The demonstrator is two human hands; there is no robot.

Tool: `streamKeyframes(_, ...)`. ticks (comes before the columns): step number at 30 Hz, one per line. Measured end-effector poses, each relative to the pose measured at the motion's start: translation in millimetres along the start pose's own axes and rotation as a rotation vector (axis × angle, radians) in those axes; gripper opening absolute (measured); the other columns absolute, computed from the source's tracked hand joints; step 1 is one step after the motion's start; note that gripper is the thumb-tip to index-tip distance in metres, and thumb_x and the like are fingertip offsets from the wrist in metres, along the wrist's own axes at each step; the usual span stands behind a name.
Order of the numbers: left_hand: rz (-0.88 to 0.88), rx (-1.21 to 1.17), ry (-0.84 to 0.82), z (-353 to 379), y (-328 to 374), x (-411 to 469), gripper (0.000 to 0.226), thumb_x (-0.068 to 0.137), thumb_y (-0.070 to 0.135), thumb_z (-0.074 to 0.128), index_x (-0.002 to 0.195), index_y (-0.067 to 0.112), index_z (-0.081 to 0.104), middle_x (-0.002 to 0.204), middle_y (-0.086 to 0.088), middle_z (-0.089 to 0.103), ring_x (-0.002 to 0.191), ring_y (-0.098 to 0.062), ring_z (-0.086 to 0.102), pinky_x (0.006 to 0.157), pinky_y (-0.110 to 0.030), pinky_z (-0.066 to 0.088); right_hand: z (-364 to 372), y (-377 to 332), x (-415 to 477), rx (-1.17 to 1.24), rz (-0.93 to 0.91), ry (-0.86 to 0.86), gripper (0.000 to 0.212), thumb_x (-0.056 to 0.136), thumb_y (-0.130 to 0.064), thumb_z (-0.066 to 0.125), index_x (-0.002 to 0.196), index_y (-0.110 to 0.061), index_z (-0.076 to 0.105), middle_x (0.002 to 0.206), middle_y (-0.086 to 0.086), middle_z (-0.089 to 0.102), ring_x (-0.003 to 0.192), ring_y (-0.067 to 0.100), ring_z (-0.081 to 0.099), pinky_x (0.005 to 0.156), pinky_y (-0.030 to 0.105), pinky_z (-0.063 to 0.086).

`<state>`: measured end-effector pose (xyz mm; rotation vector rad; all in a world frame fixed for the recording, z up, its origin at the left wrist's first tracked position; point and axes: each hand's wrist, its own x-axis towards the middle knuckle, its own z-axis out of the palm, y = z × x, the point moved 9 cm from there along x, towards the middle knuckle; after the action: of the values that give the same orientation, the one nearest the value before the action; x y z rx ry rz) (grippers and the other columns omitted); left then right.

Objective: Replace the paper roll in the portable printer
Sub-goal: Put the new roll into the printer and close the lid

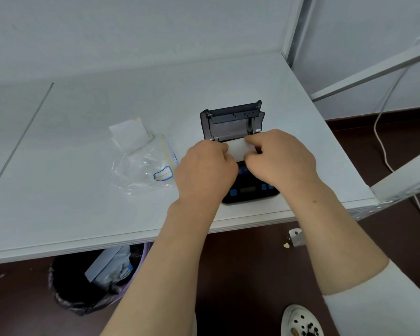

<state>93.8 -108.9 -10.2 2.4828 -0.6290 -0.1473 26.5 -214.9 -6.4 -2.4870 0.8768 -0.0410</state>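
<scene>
A black portable printer [249, 191] with blue buttons sits near the front right corner of the white table [83, 202]. Its lid [233, 123] stands open and upright at the back. A white paper roll [238, 147] lies across the printer's open bay. My left hand [205, 169] pinches the roll's left end. My right hand [280, 157] grips its right end, with fingers on top and thumb underneath. Both hands cover the middle of the printer, so the bay itself is hidden.
A clear plastic zip bag [143, 172] with a blue-edged label lies left of the printer, with a folded white paper piece [130, 135] behind it. Under the table stands a bin [92, 282] lined with a black bag. A metal frame [374, 69] and a cable [380, 132] rise at the right.
</scene>
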Motion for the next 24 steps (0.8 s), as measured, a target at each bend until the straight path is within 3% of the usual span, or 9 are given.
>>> streamKeyframes(1,0.006,-0.001,-0.006,0,0,0,0.021,0.077,0.010,0.043,0.078,0.005,0.063,0.073,-0.012,0.056,0.071,-0.032,0.051,0.054,-0.030,0.038,-1,2,0,0.055,0.017,-0.020,0.033,0.080,-0.019,0.052,0.111,-0.025,0.063,0.107,0.001,0.065,0.101,0.026,0.058,0.071,0.029,0.043)
streamKeyframes(3,0.007,-0.005,-0.025,1,0,-1,0.017,0.075,0.010,0.044,0.074,0.004,0.059,0.070,-0.011,0.051,0.068,-0.030,0.046,0.052,-0.028,0.033,0,8,1,0.159,0.041,-0.044,0.048,0.077,-0.022,0.060,0.125,-0.031,0.056,0.123,-0.002,0.061,0.113,0.020,0.055,0.082,0.029,0.044)
streamKeyframes(7,0.001,-0.047,-0.078,4,0,-3,0.012,0.072,0.018,0.051,0.073,0.009,0.059,0.071,-0.008,0.054,0.068,-0.027,0.050,0.054,-0.027,0.036,1,13,3,0.337,0.044,-0.059,0.054,0.072,-0.010,0.064,0.123,-0.028,0.059,0.118,0.000,0.063,0.111,0.019,0.058,0.096,0.039,0.048)
streamKeyframes(10,-0.013,-0.086,-0.071,4,-1,-3,0.012,0.072,0.021,0.054,0.071,0.011,0.060,0.069,-0.007,0.055,0.065,-0.026,0.050,0.053,-0.026,0.036,3,17,6,0.382,0.035,-0.042,0.051,0.075,-0.006,0.063,0.121,-0.026,0.061,0.118,0.002,0.064,0.109,0.019,0.059,0.095,0.041,0.049)
streamKeyframes(14,-0.008,-0.087,-0.029,1,-2,-2,0.013,0.078,0.019,0.053,0.076,0.010,0.063,0.071,-0.008,0.060,0.068,-0.028,0.054,0.056,-0.031,0.043,-2,16,7,0.317,-0.052,0.075,0.030,0.086,-0.016,0.059,0.115,-0.024,0.066,0.120,0.003,0.066,0.110,0.022,0.059,0.094,0.041,0.049)
streamKeyframes(17,0.011,-0.041,0.005,0,-1,-1,0.021,0.089,0.020,0.049,0.094,0.013,0.069,0.091,-0.009,0.065,0.087,-0.032,0.058,0.069,-0.037,0.049,-8,11,4,0.238,-0.084,0.146,0.023,0.090,-0.022,0.054,0.106,-0.027,0.069,0.113,0.003,0.068,0.105,0.025,0.060,0.087,0.041,0.051)
streamKeyframes(21,0.021,-0.013,0.003,-1,-1,-1,0.030,0.094,0.024,0.046,0.118,0.026,0.064,0.119,-0.005,0.063,0.110,-0.028,0.056,0.084,-0.036,0.047,-7,9,3,0.105,-0.083,0.119,0.025,0.093,-0.023,0.050,0.110,-0.031,0.067,0.114,0.003,0.067,0.102,0.028,0.060,0.079,0.035,0.051)
streamKeyframes(24,0.053,0.027,-0.007,0,-1,-3,0.033,0.094,0.021,0.046,0.123,0.027,0.061,0.125,-0.005,0.060,0.115,-0.027,0.054,0.087,-0.036,0.047,-7,8,2,0.047,-0.088,0.110,0.027,0.091,-0.014,0.050,0.106,-0.026,0.069,0.112,0.006,0.067,0.099,0.030,0.061,0.078,0.037,0.053)
